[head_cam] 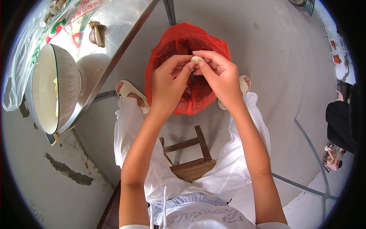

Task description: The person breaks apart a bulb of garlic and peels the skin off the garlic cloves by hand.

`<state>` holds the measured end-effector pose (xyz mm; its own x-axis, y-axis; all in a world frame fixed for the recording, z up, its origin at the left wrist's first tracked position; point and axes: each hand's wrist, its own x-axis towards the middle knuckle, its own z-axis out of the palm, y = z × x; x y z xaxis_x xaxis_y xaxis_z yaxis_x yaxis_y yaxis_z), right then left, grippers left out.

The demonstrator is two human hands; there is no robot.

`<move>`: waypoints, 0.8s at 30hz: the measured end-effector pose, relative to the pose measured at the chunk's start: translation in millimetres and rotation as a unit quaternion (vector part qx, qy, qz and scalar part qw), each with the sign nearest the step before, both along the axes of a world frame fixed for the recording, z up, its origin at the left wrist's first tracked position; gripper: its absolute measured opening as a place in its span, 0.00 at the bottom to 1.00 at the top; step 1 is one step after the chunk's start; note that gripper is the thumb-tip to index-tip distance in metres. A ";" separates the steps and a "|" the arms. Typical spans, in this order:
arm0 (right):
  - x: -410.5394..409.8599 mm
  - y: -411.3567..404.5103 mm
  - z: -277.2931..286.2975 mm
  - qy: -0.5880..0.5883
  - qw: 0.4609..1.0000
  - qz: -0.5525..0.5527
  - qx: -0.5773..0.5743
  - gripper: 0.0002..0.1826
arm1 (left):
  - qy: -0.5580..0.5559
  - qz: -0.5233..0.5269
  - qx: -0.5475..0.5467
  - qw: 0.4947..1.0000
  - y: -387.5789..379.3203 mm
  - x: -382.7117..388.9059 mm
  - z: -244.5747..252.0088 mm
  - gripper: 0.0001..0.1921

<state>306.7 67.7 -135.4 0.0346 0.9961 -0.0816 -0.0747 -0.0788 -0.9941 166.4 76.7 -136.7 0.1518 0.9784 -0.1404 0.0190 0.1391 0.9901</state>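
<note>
Between the fingertips of both my hands is a pale garlic clove (196,59). My left hand (173,75) pinches it from the left with thumb and forefinger. From the other side, the thumb and fingers of my right hand (219,73) hold it too. Both hands are above a bin or basket lined with a red plastic bag (160,55), which stands on the floor between my feet. Bits of peel lie inside the bag. On the metal table to the left, a white ribbed bowl (67,88) with a dark rim contains several pale cloves (56,94).
A garlic bulb (96,34) rests on the metal table (114,37), near a printed plastic bag (65,25) with more bulbs. Under me is a wooden stool (194,169). Grey metal bars (310,146) and a dark cloth-like thing (338,123) are at the right.
</note>
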 end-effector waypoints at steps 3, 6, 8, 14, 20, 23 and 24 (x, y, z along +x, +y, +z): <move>0.1 -0.4 -2.8 -0.024 0.999 0.002 0.031 0.11 | -0.005 0.006 -0.007 1.000 -0.1 -1.2 1.8 0.10; -0.2 -0.6 -5.6 -0.048 0.997 0.001 0.056 0.11 | 0.013 0.011 -0.006 1.000 -0.5 -1.1 3.2 0.09; -0.7 -0.7 -6.1 -0.060 0.996 -0.001 0.067 0.11 | 0.011 0.012 0.009 1.000 -1.0 -0.5 1.8 0.09; -0.6 -1.1 -6.7 -0.070 0.994 -0.005 0.081 0.11 | 0.012 0.013 0.035 0.999 -1.7 0.4 2.0 0.09; -0.4 -1.2 -5.0 -0.059 0.996 -0.006 0.073 0.11 | -0.028 0.022 0.005 0.999 -0.7 -0.4 1.6 0.10; 0.4 -0.9 -4.4 -0.068 0.995 -0.006 0.069 0.11 | -0.030 0.020 0.011 0.999 -0.5 0.1 2.1 0.09; 0.3 -0.7 -4.6 -0.062 0.995 -0.006 0.078 0.11 | -0.019 0.018 0.011 1.000 -0.6 0.5 2.3 0.09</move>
